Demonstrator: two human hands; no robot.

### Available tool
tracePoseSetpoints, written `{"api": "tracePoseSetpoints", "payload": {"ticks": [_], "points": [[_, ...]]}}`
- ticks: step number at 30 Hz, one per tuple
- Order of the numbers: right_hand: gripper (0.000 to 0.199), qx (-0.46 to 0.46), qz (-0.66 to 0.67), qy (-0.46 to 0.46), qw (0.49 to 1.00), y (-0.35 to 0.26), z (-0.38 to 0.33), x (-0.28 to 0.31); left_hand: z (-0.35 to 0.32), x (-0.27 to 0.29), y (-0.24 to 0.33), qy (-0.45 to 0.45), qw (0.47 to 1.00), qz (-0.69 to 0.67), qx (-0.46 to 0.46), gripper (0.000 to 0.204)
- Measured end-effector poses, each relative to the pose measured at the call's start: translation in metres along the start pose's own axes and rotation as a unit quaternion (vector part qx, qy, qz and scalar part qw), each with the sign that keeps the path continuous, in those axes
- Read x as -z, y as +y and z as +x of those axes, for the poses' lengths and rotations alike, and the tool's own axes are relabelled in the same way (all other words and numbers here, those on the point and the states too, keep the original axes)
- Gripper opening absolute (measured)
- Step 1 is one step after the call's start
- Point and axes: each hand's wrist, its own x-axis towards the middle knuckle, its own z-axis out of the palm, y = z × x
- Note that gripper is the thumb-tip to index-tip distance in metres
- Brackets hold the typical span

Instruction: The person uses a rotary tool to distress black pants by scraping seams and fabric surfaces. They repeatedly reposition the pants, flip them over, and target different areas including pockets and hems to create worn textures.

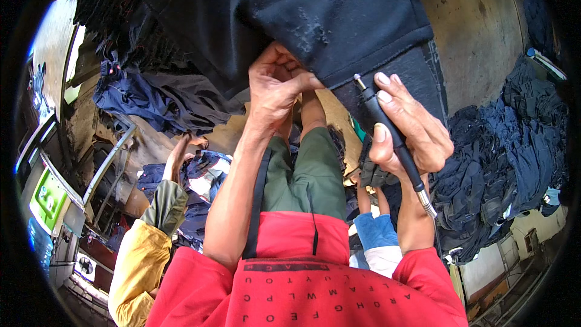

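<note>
**Pinch on the hem, pen tool aimed at it**

Head view, the only one:

- Grip: left hand (275,82) has fingers and thumb pressed together on the hem of the dark denim garment (315,18), bunching the edge. Right hand (411,124) is wrapped tight around a black pen-shaped power tool (387,130), thumb along the barrel, fingers over the top.
- Where: the garment hangs across the far centre, above the person's green-trousered knees (308,172). The tool sits just right of the pinch, its tip (357,77) just beside the hem, contact not resolvable.
- Axis: the tool's long axis runs diagonally, metal tip far-left toward the hem, cord end (426,203) near-right, past the wrist. The hem runs roughly left-near to right-far.
- Risks, as judgement: the left thumb is near the tip, so a slip along the hem could take the tip into skin. A slack pinch would let the cloth shift under the tip and mark the wrong spot. The cord trailing by the forearm could snag and tug the aim off.
- Around: a pile of dark jeans (502,145) at right, a second person's yellow sleeve (142,254) near left.
</note>
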Motion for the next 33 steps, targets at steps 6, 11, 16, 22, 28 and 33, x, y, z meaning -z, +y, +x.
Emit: {"api": "tracePoseSetpoints", "payload": {"ticks": [6,11,16,22,28,33], "points": [[0.034,-0.014,-0.006,-0.022,1.000,-0.001,0.001,0.006,0.000,0.003,-0.001,0.004,1.000,-0.003,0.005,0.045],[0.035,-0.024,-0.013,-0.029,0.999,0.012,0.004,0.004,0.013,0.003,-0.004,0.005,1.000,-0.007,-0.006,0.048],[0.034,-0.026,-0.025,-0.027,0.999,0.014,-0.002,0.007,0.012,0.005,-0.005,0.009,1.000,-0.007,-0.001,0.051],[0.053,-0.098,0.006,0.183,0.978,0.018,-0.001,0.002,0.001,0.004,0.005,0.008,0.999,0.018,0.026,0.047],[0.047,-0.284,0.270,0.344,0.853,0.018,-0.010,0.032,-0.074,-0.014,0.108,0.043,0.937,0.343,0.046,0.034],[0.034,-0.229,0.140,0.281,0.921,0.006,0.038,0.045,0.007,-0.028,0.204,0.158,0.766,0.561,-0.271,0.085]]}}
